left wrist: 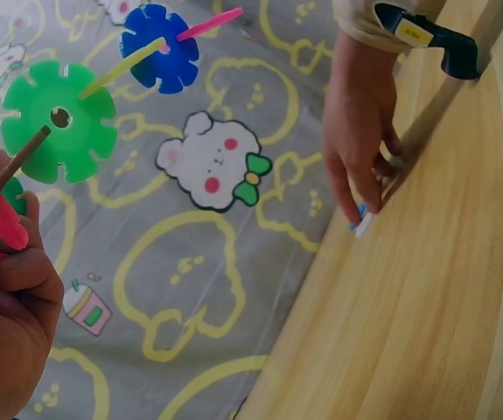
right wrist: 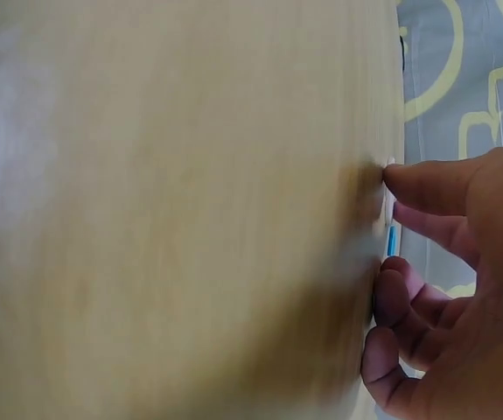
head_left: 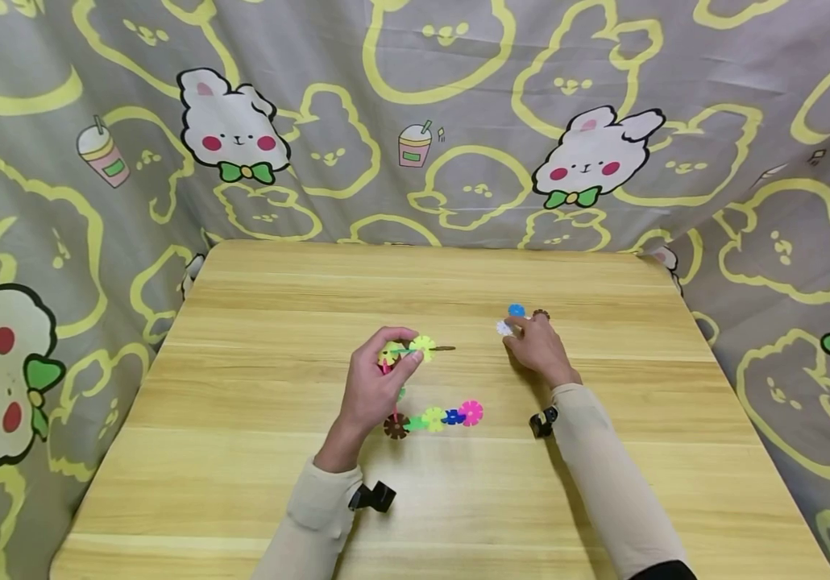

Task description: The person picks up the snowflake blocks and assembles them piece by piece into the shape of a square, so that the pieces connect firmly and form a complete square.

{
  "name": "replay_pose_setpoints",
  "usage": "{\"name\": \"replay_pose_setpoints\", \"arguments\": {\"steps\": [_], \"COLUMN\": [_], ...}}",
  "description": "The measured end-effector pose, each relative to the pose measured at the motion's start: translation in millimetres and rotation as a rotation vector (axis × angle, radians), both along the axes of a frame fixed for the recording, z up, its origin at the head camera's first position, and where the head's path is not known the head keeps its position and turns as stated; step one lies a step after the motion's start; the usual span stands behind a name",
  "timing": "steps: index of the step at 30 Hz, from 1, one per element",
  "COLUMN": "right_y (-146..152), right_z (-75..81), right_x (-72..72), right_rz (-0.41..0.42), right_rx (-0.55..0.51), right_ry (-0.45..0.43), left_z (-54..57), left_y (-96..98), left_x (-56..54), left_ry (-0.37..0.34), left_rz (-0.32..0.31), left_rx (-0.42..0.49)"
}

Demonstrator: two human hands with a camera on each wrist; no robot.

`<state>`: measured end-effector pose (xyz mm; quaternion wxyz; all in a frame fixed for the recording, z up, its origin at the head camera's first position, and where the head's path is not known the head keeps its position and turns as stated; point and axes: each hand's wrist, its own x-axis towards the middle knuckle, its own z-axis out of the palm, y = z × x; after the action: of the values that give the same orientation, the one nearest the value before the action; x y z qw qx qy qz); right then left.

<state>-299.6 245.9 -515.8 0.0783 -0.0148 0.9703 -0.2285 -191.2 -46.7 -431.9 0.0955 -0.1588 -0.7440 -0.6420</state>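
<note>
Bench: pale wood-grain point(head_left: 205, 451), the largest surface, under everything. Above it, a bent chain of slotted, multicoloured plastic discs point(head_left: 434, 419), apparently lifted off the wood along its lower run. The left hand point(head_left: 375, 379) pinches the chain near one end, thumb on the yellow disc point(head_left: 423, 348), fingers curled behind. Likely fault: held at one end only, the long run has leverage; a wrist twist or a knock on the pink end disc point(head_left: 471, 413) could work a slot joint loose. A harder squeeze might skew the joint beside the thumb, tilting the edge-on brown disc point(head_left: 446, 348) that projects past it. The right hand point(head_left: 538, 346) reaches farther out, thumb and forefinger closed on the rim of the loose white plastic disc point(head_left: 504, 328), low at the bench; firmness cannot be told. Thin and flat, it could slip from the fingertips or skid into the loose blue disc point(head_left: 516, 310) just beside it. The loose brown disc point(head_left: 541, 313), partly hidden by that hand, could be nudged too.
</note>
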Motion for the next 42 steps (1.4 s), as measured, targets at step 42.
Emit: {"name": "replay_pose_setpoints", "arguments": {"steps": [42], "right_y": [-43], "right_z": [65.1], "right_x": [56.7], "right_rz": [0.151], "right_rx": [-0.572], "right_ry": [0.155], "left_z": [-9.2], "left_y": [3.2], "left_x": [-7.3], "left_ry": [0.085], "left_rz": [-0.01], "left_rx": [-0.006]}}
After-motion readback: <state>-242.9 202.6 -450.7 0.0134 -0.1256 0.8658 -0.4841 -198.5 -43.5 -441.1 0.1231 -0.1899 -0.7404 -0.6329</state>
